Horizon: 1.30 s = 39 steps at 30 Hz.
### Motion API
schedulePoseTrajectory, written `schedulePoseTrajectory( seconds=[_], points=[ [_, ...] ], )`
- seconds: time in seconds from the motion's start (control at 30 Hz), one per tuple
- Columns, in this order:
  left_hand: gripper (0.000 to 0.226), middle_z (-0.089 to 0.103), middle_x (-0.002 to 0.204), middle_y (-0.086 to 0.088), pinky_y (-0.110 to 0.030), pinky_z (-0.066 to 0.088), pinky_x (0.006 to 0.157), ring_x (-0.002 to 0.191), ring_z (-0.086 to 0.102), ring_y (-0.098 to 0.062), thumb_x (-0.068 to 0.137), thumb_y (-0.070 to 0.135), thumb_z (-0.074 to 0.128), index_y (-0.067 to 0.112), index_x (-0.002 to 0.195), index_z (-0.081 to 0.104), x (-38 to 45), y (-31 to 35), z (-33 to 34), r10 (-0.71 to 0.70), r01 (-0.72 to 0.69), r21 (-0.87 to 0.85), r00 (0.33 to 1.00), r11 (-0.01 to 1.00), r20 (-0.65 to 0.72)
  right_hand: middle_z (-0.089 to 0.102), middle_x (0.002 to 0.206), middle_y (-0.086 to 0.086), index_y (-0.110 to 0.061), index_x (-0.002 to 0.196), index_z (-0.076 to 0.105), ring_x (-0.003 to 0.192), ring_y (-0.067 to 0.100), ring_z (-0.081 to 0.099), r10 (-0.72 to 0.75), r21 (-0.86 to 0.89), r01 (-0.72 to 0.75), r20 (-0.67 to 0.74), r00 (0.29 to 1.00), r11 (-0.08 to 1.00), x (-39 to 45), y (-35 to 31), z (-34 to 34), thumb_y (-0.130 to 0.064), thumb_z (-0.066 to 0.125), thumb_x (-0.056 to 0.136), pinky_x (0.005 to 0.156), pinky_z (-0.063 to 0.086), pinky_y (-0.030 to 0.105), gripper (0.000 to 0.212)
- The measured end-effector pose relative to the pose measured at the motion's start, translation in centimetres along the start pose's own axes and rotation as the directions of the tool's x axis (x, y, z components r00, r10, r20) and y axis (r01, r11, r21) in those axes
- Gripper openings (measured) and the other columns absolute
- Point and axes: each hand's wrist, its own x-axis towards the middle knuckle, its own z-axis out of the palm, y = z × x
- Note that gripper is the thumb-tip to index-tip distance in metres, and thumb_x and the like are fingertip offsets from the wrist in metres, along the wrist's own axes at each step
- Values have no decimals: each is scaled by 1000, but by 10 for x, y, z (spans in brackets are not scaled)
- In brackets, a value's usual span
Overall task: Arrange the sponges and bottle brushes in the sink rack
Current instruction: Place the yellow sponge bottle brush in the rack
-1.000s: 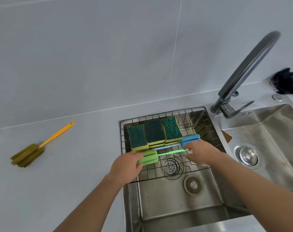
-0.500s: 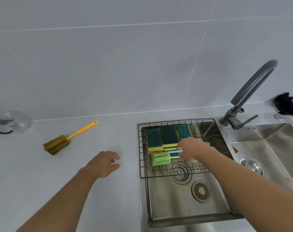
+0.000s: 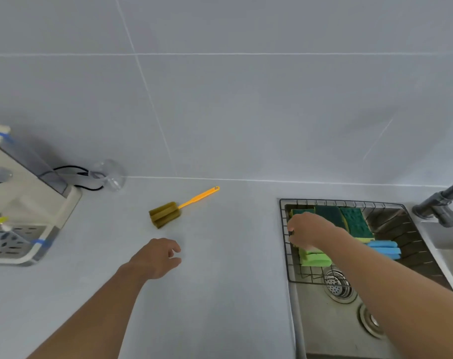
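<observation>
An orange-handled bottle brush (image 3: 168, 213) with an olive sponge head lies on the grey counter. My left hand (image 3: 155, 257) hovers just below it, empty, with its fingers apart and slightly curled. The wire sink rack (image 3: 283, 242) sits over the sink. It holds three green-and-yellow sponges side by side: left (image 3: 302, 211), middle (image 3: 329, 215) and right (image 3: 356, 222). In front of them lie a green brush head (image 3: 315, 259) and a blue brush head (image 3: 384, 248). My right hand (image 3: 308, 229) is inside the rack with fingers curled over the left sponge. Its grip is hidden.
A grey faucet (image 3: 438, 206) stands at the right of the rack. The steel sink (image 3: 324, 330) with a drain strainer (image 3: 338, 285) lies below. A beige appliance (image 3: 26, 203), a clear suction cup (image 3: 108, 174) and a black cable sit at the far left by the wall.
My left hand has moved further toward the orange brush. My right hand has shifted from the brush handles to the left sponge. The view has swung left.
</observation>
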Motion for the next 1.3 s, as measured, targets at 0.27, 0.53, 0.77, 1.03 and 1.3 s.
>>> schedulePoseTrajectory(
  seconds=[0.27, 0.53, 0.77, 1.03, 1.3],
  points=[
    [28, 61, 98, 6, -29, 52, 84, 87, 62, -11, 83, 39, 68, 27, 109, 65, 6, -61, -35, -45, 38, -117, 998, 992, -54, 66, 116, 4, -13, 119, 63, 102, 23, 64, 8, -41, -9, -25, 1000, 999, 25, -76, -8, -24, 51, 92, 89, 54, 34, 31],
    [30, 60, 93, 6, -27, 52, 77, 82, 60, -11, 85, 35, 66, 26, 113, 61, 27, -88, -57, -90, 48, -228, 980, 972, -178, 59, 125, 3, -21, 128, 57, 111, 25, 59, -26, -47, 25, -17, 1000, 999, 58, -144, -17, -27, 50, 93, 92, 51, 36, 36],
    [59, 51, 129, 4, -30, 42, 96, 118, 49, -14, 82, 38, 70, 31, 135, 45, 57, -93, -58, -25, -63, -340, 969, 938, -247, 49, 140, -2, -30, 141, 46, 127, 23, 49, -113, -32, 113, 12, 994, 993, 104, -191, -20, -32, 48, 96, 99, 45, 36, 46],
    [75, 44, 139, 7, -29, 39, 102, 128, 44, -13, 74, 36, 78, 31, 139, 40, 89, -91, -46, 49, -149, -404, 967, 903, -248, 46, 142, -2, -24, 142, 44, 127, 24, 49, -249, -49, 248, -15, 968, 967, 153, -230, -16, -27, 45, 98, 96, 48, 42, 43],
    [66, 55, 127, 5, -25, 42, 95, 115, 53, -13, 74, 32, 79, 24, 132, 50, 107, -93, -28, 82, -206, -407, 949, 890, -303, 53, 125, 2, -19, 127, 55, 116, 24, 51, -318, -74, 314, -61, 946, 947, 183, -240, -5, -19, 49, 97, 86, 52, 45, 31]
  ],
)
